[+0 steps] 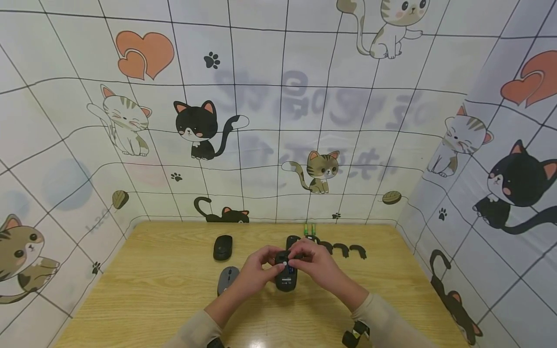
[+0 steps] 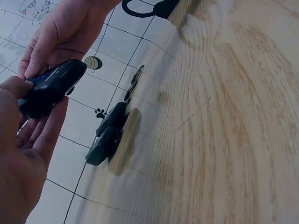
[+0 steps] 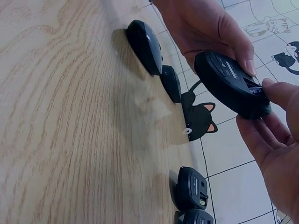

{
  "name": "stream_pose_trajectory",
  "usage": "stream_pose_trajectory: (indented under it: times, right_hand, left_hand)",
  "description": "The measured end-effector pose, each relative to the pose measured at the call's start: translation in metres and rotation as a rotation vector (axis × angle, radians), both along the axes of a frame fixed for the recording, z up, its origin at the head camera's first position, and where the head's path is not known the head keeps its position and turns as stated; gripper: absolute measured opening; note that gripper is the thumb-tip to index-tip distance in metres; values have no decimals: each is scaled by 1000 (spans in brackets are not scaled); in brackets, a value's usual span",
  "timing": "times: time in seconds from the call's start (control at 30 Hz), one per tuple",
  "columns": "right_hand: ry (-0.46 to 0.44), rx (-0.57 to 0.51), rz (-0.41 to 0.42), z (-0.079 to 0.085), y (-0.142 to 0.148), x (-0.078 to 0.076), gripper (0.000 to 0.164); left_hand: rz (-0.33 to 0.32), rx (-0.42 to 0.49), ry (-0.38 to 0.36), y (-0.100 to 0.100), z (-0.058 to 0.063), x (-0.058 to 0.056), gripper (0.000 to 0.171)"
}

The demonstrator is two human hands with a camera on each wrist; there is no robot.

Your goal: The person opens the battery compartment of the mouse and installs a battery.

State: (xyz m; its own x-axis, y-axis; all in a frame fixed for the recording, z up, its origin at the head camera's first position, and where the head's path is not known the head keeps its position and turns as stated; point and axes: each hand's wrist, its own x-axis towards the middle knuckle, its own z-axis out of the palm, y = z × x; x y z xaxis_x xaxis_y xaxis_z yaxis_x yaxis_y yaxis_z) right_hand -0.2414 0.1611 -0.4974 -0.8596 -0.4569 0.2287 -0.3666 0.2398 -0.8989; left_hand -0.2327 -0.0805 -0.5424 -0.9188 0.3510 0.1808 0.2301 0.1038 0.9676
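Observation:
A black computer mouse (image 1: 285, 281) is held upside down above the table, its label side up. My left hand (image 1: 257, 269) grips it from the left, with the thumb along its edge in the right wrist view. From the other side my right hand (image 1: 321, 265) holds the mouse (image 3: 233, 84) too, fingers beneath and thumb tip at the open battery slot (image 3: 253, 86). Something dark blue shows in that slot; whether it is a battery I cannot tell. The left wrist view shows both thumbs on the mouse (image 2: 53, 88).
To the left lie a black mouse (image 1: 223, 248) and a grey mouse (image 1: 228, 279). Behind my hands is another black mouse (image 1: 292, 240), partly hidden. Several curved black covers (image 1: 342, 250) lie in a row at right, with two green batteries (image 1: 309, 229) at the back edge.

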Motion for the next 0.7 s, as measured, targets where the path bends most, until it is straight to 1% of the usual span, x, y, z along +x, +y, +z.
stream_pose_trajectory:
  times: [0.1,0.27,0.37,0.6,0.7]
  right_hand:
    - [1,9,-12,-1,0,-1,4]
    - [-1,23,-29,-2,-1,-2,6]
    - [0,13,-33,-2,-1,-1,5]
    - [68,-22,-20,-5,-3,0,13]
    - [83,-36,-20,-6,-3,1,13]
  left_hand:
    - [-3,2,-6,0,1,1,35]
    - [-3,5,-21,0,1,1,36]
    - [3,5,-22,0,1,0,37]
    - [24,10,-2,1,2,0,36]
    - [22,12,-2,0,1,-1,36]
